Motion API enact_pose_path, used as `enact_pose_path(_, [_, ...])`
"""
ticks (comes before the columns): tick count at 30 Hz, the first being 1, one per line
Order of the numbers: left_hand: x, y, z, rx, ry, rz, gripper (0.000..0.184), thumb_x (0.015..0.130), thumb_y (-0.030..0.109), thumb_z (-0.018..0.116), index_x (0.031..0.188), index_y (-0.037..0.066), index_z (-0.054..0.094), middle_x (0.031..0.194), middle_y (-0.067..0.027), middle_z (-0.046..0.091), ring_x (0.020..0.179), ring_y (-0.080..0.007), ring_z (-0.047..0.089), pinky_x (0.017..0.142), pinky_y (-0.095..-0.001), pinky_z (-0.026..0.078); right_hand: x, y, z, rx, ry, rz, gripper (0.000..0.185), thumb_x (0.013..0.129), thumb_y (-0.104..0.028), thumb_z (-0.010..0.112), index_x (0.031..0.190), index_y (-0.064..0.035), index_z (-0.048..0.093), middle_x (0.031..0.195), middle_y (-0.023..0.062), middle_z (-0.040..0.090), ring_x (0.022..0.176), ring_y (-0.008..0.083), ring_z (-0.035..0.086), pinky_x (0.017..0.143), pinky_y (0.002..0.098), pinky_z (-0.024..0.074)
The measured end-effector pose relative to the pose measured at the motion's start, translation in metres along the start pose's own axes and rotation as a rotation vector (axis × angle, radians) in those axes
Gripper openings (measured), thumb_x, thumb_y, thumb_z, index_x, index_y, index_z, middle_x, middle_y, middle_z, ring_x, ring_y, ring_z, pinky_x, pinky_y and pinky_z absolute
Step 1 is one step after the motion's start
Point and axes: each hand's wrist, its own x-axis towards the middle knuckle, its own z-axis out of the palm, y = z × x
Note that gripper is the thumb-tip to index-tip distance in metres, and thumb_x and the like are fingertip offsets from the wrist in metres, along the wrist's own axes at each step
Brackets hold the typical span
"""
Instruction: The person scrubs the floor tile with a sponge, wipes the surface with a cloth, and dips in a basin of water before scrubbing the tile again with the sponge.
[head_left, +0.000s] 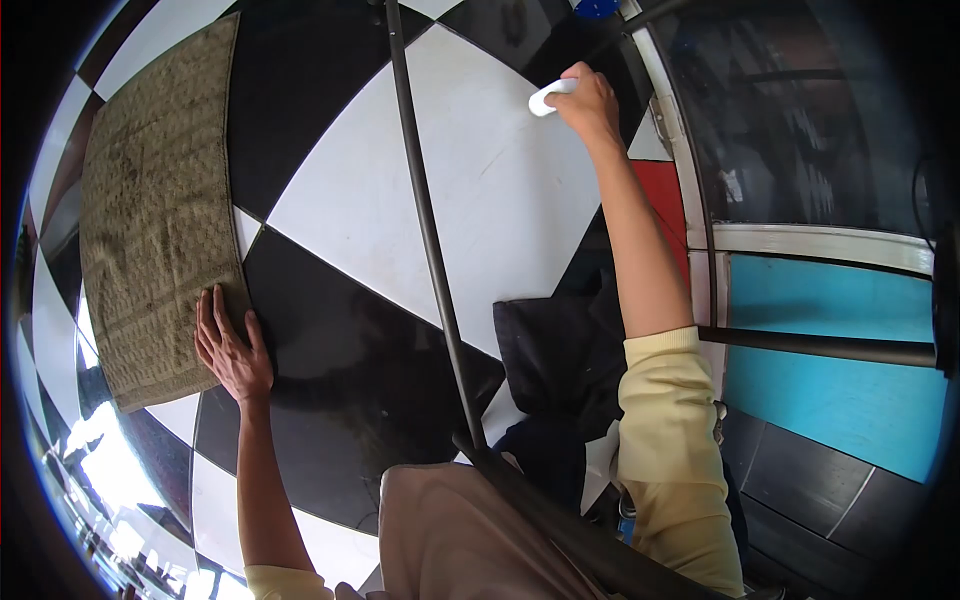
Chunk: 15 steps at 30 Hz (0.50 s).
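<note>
My left hand [233, 345] lies with its fingers apart on the lower right corner of a brown-green textured mat [165, 200], at the left of the view. Up at the right, my right hand [587, 100] is closed round a small white rounded object [552, 97], held over or against a large white floor tile [430, 160]. The underside of that object is hidden, so contact with the tile cannot be made out.
A thin dark pole [425, 220] crosses the middle. Dark cloth [560, 350] lies near my right arm. A glass panel [800, 120] in a white frame [820, 243] and a blue panel [830, 370] stand at the right. A dark bar [820, 345] juts across.
</note>
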Motion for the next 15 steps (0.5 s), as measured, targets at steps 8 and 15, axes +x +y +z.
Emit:
enact_pose_path(8, [0.002,0.0,0.0,0.002,0.032,0.033,0.055,0.098,0.039,0.046,0.148,0.018,0.037,0.15,-0.009,0.037,0.139,-0.0273,0.034,0.116,-0.0448,0.019,-0.002,0.0,0.025,0.196,0.115,-0.031,0.051,0.074,-0.019,0.073,0.121,-0.0103,0.055,0.113,0.0209,0.058,0.108,0.0379,0.06,0.093,0.0431,0.0496])
enact_pose_path(15, [0.001,0.001,-0.001,-0.007,0.015,0.012,0.056,0.096,0.037,0.049,0.148,0.018,0.036,0.151,-0.0089,0.037,0.14,-0.0277,0.033,0.116,-0.0452,0.019,-0.019,0.005,0.028,0.197,0.161,-0.065,0.052,0.081,-0.016,0.071,0.126,-0.0127,0.046,0.116,0.0223,0.053,0.108,0.0431,0.058,0.092,0.0459,0.0483])
